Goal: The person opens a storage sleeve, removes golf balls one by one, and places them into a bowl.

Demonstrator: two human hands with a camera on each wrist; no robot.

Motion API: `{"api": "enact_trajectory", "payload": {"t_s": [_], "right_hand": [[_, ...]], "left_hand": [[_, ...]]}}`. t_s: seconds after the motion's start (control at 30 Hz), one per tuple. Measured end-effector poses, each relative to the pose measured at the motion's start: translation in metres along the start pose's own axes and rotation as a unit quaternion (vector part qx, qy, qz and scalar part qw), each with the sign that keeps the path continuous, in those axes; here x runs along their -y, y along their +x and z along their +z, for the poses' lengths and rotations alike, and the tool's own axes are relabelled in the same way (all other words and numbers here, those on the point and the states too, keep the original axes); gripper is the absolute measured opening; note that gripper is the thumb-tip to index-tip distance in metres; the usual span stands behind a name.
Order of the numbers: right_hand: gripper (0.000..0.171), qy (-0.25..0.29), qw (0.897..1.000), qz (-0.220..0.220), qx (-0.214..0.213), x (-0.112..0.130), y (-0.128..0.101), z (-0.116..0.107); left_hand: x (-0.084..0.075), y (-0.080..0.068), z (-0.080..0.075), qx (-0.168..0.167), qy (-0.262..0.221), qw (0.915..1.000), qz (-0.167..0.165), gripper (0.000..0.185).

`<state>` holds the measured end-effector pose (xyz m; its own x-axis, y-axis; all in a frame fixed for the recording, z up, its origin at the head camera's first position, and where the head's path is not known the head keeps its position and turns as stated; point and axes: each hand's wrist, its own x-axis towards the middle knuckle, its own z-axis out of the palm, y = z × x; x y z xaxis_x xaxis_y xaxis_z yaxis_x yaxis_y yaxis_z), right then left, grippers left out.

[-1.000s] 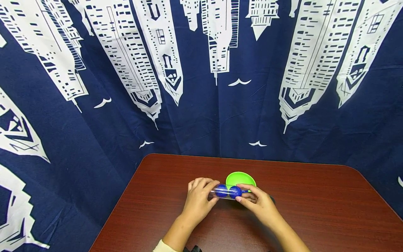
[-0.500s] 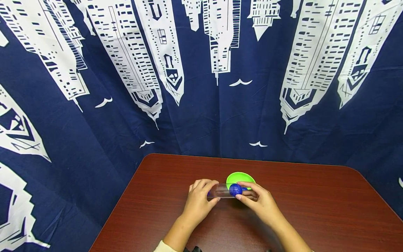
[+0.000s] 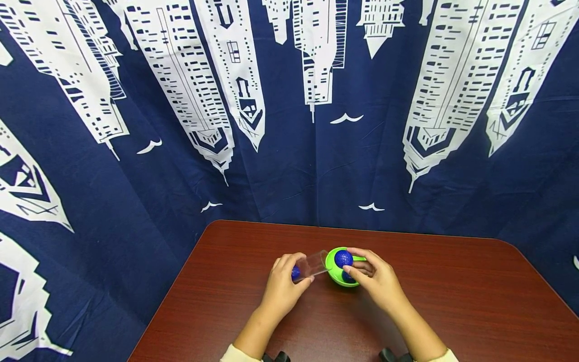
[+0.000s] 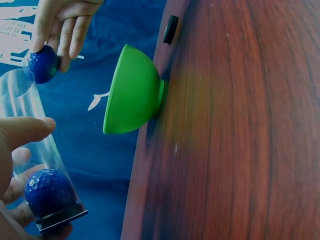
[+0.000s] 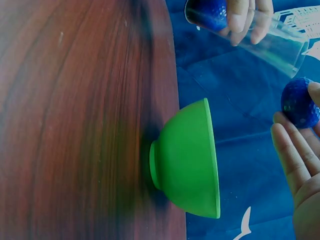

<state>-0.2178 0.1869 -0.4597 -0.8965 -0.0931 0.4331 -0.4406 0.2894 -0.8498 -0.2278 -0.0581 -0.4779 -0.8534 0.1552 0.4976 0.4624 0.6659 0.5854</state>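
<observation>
Only the head view shows a second ball (image 3: pixel 347 277) inside the green bowl (image 3: pixel 333 274), mid-frame on the surface (image 3: pixel 452 301). The right hand (image 3: pixel 375 279) pinches a blue ball (image 3: pixel 343 258) above the bowl. The left hand (image 3: pixel 282 286) curls round a tilted clear tube (image 3: pixel 312 265) with one ball (image 4: pixel 47 192) inside.

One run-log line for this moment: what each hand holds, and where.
left hand: grips clear tube, one blue ball inside | right hand: pinches blue ball over green bowl | bowl on table
</observation>
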Motion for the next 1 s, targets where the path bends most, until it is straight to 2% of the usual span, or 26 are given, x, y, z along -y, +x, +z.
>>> {"api": "enact_trajectory", "payload": {"t_s": [0.27,0.53,0.73,1.0], "right_hand": [[0.041,-0.063,0.998,0.022,0.004,-0.01,0.01,0.0],[0.04,-0.117,0.993,0.019,0.026,-0.023,0.016,0.002],[0.037,-0.137,0.99,0.015,0.04,-0.03,0.021,0.005],[0.037,-0.189,0.98,-0.014,0.062,-0.038,0.027,0.01]], "left_hand": [[0.001,0.003,0.001,-0.003,-0.041,0.9988,-0.027,0.048],[0.005,0.003,0.003,0.005,-0.098,0.9938,-0.052,0.05],[0.007,0.003,0.003,0.005,-0.111,0.9922,-0.056,0.05],[0.006,0.003,0.003,0.005,-0.11,0.9925,-0.053,0.05]]}}
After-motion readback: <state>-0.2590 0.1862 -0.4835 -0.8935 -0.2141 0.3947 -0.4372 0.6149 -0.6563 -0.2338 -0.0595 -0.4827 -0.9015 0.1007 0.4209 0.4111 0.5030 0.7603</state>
